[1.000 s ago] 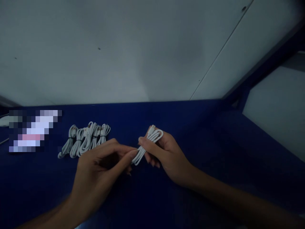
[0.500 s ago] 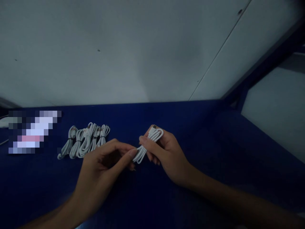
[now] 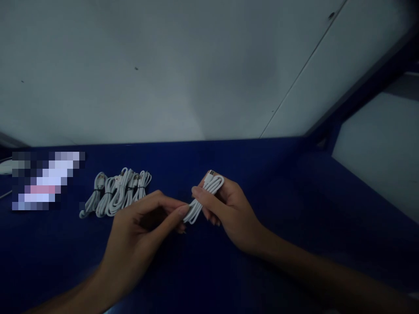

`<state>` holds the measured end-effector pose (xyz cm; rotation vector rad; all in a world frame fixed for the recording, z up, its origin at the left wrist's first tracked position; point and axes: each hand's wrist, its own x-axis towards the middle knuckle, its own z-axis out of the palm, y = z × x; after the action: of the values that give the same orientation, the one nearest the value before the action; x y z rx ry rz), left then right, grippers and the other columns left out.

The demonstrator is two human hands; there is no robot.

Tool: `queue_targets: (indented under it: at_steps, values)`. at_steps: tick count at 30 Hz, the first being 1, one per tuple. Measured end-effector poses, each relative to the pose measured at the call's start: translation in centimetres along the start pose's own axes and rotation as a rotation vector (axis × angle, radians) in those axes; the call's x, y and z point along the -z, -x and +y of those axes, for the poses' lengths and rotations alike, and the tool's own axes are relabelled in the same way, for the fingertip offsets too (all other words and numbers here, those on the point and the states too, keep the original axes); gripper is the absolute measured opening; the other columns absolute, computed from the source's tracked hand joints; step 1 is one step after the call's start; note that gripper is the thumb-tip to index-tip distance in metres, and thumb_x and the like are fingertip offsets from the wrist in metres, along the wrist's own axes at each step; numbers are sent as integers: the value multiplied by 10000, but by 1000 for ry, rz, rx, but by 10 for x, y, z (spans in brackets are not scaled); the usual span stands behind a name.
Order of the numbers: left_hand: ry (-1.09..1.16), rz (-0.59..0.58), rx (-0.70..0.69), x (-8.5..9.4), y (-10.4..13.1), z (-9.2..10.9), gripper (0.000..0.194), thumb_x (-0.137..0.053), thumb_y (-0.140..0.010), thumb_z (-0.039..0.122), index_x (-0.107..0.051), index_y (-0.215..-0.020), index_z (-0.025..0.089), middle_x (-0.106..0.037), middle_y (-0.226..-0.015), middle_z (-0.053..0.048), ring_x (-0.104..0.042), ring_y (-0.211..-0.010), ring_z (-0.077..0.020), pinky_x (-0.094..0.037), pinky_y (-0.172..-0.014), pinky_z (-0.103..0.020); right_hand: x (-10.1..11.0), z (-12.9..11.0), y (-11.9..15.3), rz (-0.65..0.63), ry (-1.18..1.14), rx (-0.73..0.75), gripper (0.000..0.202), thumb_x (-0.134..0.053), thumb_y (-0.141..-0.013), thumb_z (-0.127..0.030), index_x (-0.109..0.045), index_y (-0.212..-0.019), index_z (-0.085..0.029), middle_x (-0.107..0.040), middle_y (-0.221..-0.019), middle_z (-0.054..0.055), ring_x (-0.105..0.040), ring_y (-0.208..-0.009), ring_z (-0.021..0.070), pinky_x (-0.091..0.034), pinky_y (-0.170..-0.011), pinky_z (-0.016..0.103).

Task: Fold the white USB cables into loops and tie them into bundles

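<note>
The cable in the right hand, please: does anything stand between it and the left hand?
Nothing visible does: the left hand touches the near end of the cable, while other cables lie off to the left.

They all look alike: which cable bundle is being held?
The rightmost bundle, gripped by right hand and left hand; the other bundles lie on the blue surface.

The left hand point(image 3: 137, 224) and right hand point(image 3: 234, 213) are bare, with slim fingers point(image 3: 166, 202). Both forearms point(image 3: 310, 264) are bare where they show, slender and smoothly tapered.
</note>
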<state>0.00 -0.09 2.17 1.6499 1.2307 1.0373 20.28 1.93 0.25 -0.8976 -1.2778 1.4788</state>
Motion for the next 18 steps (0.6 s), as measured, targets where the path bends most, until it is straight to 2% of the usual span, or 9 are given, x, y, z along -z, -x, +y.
queue_targets:
  at_steps: [7,14,18]
  values:
    - [-19,4,5,0,1,-1,67,-836,-963,305,-852,-899,317,-796,-705,59,-745,-655,-120,-551,-641,-188,-2,0,1,-2,-4,-2,353,-746,-1031,-488,-603,-863,-211,-558,-679,-64,-483,-576,87,-398,-528,221]
    - [46,-24,28,-2,0,1,75,-826,-973,296,-848,-908,266,-787,-744,30,-752,-645,-132,-592,-637,-202,-2,-3,-2,131,19,9,386,-694,-1058,-537,-682,-874,-197,-546,-610,-64,-478,-537,89,-397,-517,226]
    - [75,-60,48,-3,0,-2,106,-813,-987,299,-833,-890,261,-764,-764,35,-755,-659,-120,-591,-641,-189,1,-3,-5,204,-2,0,396,-715,-1034,-542,-707,-843,-196,-605,-697,-28,-498,-576,104,-396,-520,244]
